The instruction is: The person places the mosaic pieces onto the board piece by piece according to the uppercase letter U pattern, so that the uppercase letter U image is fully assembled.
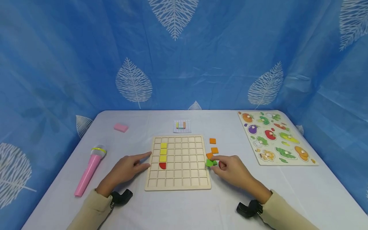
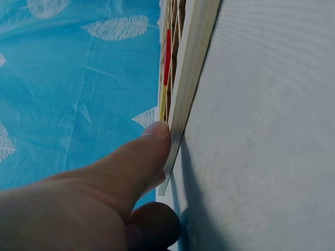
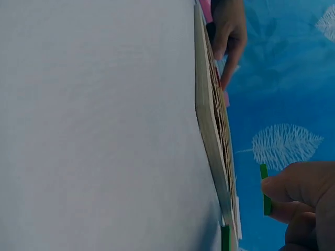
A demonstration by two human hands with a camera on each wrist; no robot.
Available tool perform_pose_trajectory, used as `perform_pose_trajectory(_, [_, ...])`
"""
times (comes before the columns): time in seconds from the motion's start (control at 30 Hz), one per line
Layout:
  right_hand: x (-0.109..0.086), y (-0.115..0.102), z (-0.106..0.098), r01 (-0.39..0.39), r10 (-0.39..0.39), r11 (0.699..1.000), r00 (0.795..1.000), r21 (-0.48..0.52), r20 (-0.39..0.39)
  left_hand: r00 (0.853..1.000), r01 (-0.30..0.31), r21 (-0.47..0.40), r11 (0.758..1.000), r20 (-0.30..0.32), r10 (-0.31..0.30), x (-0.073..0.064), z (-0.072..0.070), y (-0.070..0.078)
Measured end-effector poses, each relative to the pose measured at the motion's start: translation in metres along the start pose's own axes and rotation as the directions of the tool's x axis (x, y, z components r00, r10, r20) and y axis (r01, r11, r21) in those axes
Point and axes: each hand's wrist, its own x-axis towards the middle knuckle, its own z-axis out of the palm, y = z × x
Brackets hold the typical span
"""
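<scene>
A wooden grid board (image 1: 182, 174) lies in the middle of the table. In its left part stand several yellow tiles (image 1: 163, 151) in a column, with a red rounded piece (image 1: 162, 165) below them. My left hand (image 1: 126, 167) touches the board's left edge with index finger and thumb extended. Beside the right edge my right hand (image 1: 234, 171) pinches a green tile (image 3: 267, 207) between thumb and fingers, raised off the table in the right wrist view. Another green tile (image 3: 226, 238) lies by the board, and part of a red piece (image 1: 220, 164) shows under my right hand.
Several orange tiles (image 1: 214, 150) lie right of the board. Behind it is a small pattern card (image 1: 187, 126). A pink-handled toy microphone (image 1: 90, 172) and a pink block (image 1: 120, 127) are at left. A vegetable puzzle board (image 1: 276, 143) occupies the back right.
</scene>
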Motion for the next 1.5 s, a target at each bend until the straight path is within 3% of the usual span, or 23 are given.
perform_pose_trajectory(0.2, [0.019,-0.025,0.022,0.132,-0.132,0.991,0.99,-0.002,0.041,1.0,0.001,-0.006,1.0,-0.001,-0.001,0.0,0.001,0.001])
perform_pose_trajectory(0.43, [0.038,-0.05,0.048,0.199,-0.199,0.98,0.975,0.005,0.095,1.0,-0.001,0.006,1.0,-0.002,0.001,-0.001,0.0,0.001])
perform_pose_trajectory(0.87, [0.06,-0.066,0.076,0.185,-0.199,0.977,0.968,0.103,0.153,1.0,-0.001,0.001,1.0,0.008,0.001,-0.001,0.001,0.001])
perform_pose_trajectory(1.5, [0.068,-0.07,0.086,0.157,-0.161,0.987,0.972,0.036,0.172,1.0,0.007,0.018,1.0,-0.001,-0.007,0.0,0.001,0.001])
